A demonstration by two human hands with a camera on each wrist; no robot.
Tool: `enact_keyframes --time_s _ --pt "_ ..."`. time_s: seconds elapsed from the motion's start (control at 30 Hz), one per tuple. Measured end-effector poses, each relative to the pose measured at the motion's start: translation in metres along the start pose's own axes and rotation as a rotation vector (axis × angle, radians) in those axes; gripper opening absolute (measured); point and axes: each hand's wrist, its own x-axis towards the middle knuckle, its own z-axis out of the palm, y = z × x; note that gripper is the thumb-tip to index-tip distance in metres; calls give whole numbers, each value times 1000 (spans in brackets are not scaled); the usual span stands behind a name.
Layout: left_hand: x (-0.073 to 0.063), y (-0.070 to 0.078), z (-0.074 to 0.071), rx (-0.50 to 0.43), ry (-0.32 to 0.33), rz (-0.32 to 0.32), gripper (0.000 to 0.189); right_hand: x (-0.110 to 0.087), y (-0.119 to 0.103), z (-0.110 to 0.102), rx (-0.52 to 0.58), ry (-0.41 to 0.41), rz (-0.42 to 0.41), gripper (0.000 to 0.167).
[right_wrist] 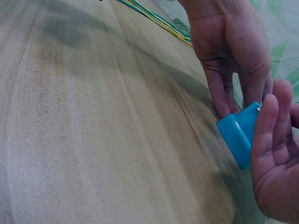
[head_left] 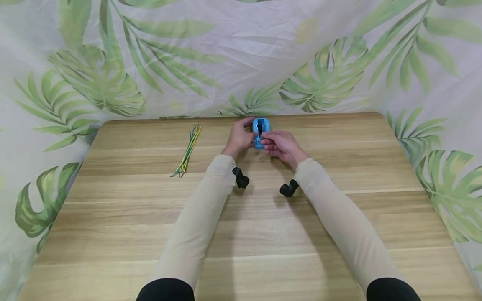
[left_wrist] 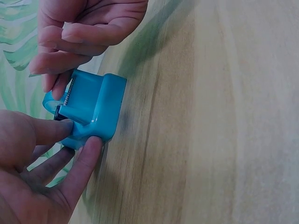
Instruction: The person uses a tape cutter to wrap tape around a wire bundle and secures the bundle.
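Note:
A small blue tape dispenser (head_left: 258,144) stands near the table's back edge, its dark middle slot visible from above. My left hand (head_left: 239,139) grips its left side; in the left wrist view, the fingers (left_wrist: 83,161) lie along the blue body (left_wrist: 105,112). From the right, my right hand (head_left: 283,146) reaches over the front end, thumb and index finger close together. Beside the serrated cutting edge (left_wrist: 69,92), the right fingertips (left_wrist: 59,89) pinch at a clear strip of tape (left_wrist: 53,103). The right wrist view shows the dispenser (right_wrist: 237,140) partly hidden behind the right fingers.
A loose bundle of green and yellow strands (head_left: 188,151) lies on the wooden table (head_left: 263,251) to the left of the hands. Behind the table's back edge hangs a white cloth (head_left: 256,46) printed with green leaves. Black cameras (head_left: 242,179) sit at both wrists.

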Motion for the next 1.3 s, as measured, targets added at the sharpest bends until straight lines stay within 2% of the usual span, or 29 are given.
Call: enact_keyframes --time_s 0.53,0.83,1.3 --pt "3 -2 2 19 17 10 56 -8 2 0 -22 -16 -1 16" --pt "2 -1 1 4 11 8 55 -14 3 -1 -61 2 10 25" --pt "2 -1 2 -9 17 -11 56 -17 6 -4 -63 -3 -9 29"
